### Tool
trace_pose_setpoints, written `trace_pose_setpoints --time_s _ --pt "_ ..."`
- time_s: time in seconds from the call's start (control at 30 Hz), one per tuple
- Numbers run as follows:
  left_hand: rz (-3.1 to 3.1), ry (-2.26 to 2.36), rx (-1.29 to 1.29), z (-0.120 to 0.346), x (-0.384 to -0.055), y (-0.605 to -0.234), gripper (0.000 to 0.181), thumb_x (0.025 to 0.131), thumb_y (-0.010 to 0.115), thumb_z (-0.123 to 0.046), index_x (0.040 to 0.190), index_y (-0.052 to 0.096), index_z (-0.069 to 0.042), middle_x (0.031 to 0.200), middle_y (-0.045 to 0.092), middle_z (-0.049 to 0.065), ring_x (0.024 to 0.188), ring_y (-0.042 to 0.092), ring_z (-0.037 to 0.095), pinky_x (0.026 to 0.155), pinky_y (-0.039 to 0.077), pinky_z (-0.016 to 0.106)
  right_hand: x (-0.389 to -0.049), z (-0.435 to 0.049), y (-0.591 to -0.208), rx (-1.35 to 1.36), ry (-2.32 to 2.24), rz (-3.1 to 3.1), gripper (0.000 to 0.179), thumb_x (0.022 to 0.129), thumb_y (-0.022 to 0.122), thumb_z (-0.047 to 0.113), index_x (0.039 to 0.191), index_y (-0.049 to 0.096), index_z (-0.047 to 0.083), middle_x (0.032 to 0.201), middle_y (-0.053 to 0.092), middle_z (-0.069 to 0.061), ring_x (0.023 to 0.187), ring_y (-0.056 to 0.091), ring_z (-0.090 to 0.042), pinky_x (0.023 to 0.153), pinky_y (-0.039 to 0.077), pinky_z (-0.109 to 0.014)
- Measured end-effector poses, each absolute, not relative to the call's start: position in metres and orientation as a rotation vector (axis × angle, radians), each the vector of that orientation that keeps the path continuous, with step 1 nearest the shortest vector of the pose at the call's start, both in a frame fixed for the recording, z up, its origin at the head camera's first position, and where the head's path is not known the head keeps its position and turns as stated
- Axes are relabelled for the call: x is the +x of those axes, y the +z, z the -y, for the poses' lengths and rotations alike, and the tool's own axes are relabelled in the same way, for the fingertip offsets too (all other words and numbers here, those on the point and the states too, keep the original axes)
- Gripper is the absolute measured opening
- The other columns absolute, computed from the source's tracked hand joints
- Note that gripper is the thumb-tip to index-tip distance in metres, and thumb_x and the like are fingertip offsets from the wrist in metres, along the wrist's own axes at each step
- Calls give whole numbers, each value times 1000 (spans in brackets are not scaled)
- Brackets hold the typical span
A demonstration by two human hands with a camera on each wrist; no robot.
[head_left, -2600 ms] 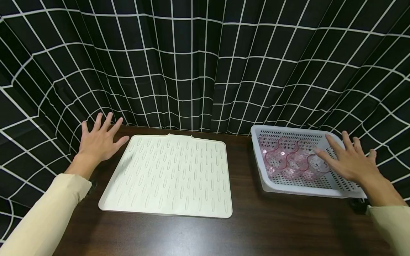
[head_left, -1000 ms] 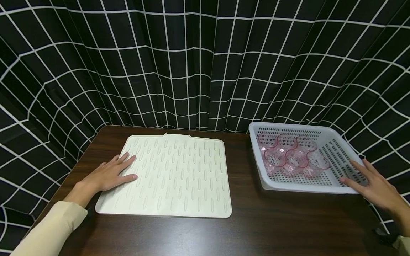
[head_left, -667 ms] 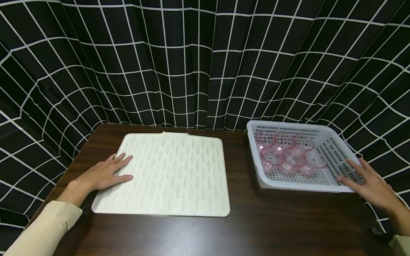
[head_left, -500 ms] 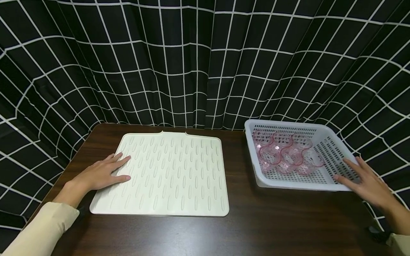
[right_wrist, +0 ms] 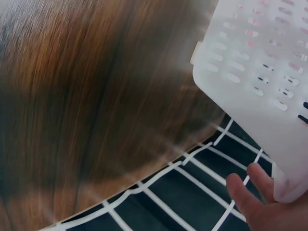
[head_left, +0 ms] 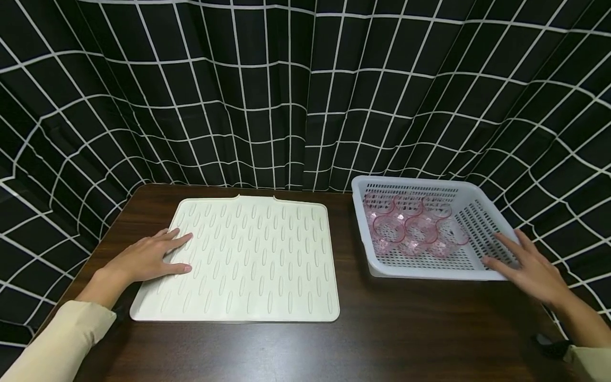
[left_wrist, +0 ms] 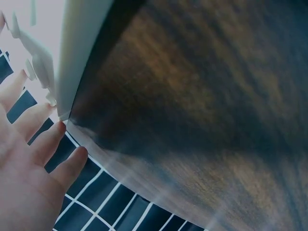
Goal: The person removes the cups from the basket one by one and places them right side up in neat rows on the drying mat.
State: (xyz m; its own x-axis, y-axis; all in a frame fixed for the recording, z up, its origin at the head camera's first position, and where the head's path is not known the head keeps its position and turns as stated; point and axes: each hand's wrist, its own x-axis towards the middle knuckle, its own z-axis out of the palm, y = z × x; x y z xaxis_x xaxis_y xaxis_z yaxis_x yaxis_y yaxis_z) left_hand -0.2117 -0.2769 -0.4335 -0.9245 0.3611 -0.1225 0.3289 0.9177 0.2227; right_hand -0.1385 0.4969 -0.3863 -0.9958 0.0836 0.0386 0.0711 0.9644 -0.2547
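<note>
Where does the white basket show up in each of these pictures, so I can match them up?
Head: the white basket is right of centre, with the right hand at its near right corner.
Left wrist: not in this picture.
Right wrist: the white basket is at the upper right, cut off by the frame.
Shared landmark: the black curtain with white grid lines.

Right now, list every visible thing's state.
Cream ridged draining tray: lying flat
White perforated basket: upright, partly filled
Six pink-rimmed cups: upright, in two rows
Left hand: fingers spread on the tray
Right hand: fingers over the basket's right end
Black gridded curtain: hanging in folds
</note>
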Motion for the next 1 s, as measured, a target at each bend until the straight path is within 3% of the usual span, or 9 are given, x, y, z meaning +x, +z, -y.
trace_pose_setpoints --time_s 1.0 --pt "-2904 326 498 274 -212 -434 103 76 62 -78 150 45 -9 153 33 32 139 26 57 95 29 79 -142 -458 -382 -74 416 3091 85 96 54 51 152 26 -6 157 -8 -38 126 18 -74 89 22 -83"
